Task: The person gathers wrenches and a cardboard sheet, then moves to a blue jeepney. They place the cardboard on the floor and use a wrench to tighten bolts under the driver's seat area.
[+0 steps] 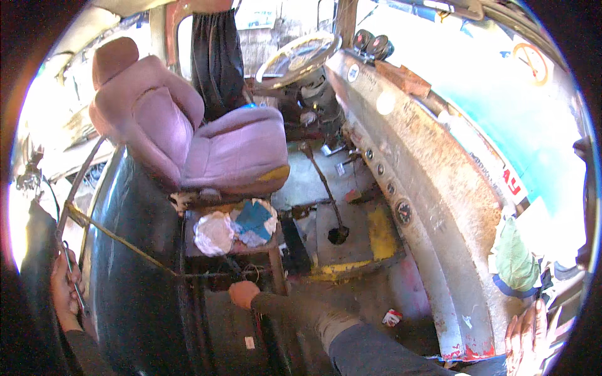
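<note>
At the far left, my left hand (66,289) is closed around a slim metal wrench (75,282) with ends showing above and below the fingers. It is beside the dark edge of the cab opening, close to a bent metal rail (78,182). At the lower right, my right hand (528,332) rests by the end of the worn dashboard (467,276), fingers stretched out, holding nothing visible. A limb in dark cloth (301,313) reaches in from the lower edge, its rounded, tan end over the engine-cover area; whether it is a leg or an arm is unclear.
A pinkish seat (232,150) faces a steering wheel (298,60). A long gear lever (325,182) rises from the floor. White and blue cloths (214,233) lie on a box before the seat. A green cloth (517,254) hangs at the right; a yellowish strap (125,241) crosses a black panel.
</note>
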Demonstrator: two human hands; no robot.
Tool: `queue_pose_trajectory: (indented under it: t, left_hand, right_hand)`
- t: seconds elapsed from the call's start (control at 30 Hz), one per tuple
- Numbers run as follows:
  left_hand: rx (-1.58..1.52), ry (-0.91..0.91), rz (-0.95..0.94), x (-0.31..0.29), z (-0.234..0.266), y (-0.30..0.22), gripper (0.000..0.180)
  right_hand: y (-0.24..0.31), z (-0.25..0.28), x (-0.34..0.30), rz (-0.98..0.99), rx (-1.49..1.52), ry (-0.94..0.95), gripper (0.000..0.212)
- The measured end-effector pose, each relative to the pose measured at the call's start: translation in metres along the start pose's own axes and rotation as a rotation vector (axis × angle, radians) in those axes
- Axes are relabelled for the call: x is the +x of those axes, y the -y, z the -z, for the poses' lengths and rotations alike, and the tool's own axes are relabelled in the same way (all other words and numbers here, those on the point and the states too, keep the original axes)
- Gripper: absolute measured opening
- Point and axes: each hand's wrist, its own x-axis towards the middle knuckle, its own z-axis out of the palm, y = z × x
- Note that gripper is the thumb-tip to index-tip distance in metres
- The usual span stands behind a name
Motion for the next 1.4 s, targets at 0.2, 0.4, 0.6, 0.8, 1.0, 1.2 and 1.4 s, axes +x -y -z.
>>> queue_pose_trajectory:
  t: [0.2,0.4,0.6,0.8,1.0,1.2,1.4]
  left_hand:
    - [-0.022,0.052,-0.022,0.007,0.010,0.011,0.030]
    - [-0.008,0.069,0.028,0.018,0.021,0.016,0.031]
    - [-0.122,0.052,-0.005,0.020,0.022,0.020,0.030]
    - [-0.092,0.089,0.004,0.013,0.018,0.013,0.027]
    - [-0.086,0.094,0.008,0.007,0.012,0.009,0.026]
    - [0.018,0.038,0.049,0.005,0.012,0.005,0.030]
    - [-0.063,0.076,-0.014,-0.007,-0.003,-0.006,0.029]
  right_hand:
    - [-0.032,-0.024,0.026,0.628,-0.322,-0.013,0.017]
    - [-0.033,-0.048,0.030,0.264,-0.146,0.007,0.019]
    - [-0.023,-0.046,0.029,0.115,0.048,0.189,0.020]
    - [-0.020,-0.044,0.031,0.284,-0.232,0.143,0.021]
    - [-0.023,-0.028,0.039,0.495,-0.180,0.195,0.032]
    - [-0.001,0.025,0.006,0.164,-0.019,0.300,0.028]
    - [0.014,0.042,-0.010,0.120,-0.046,0.248,0.026]
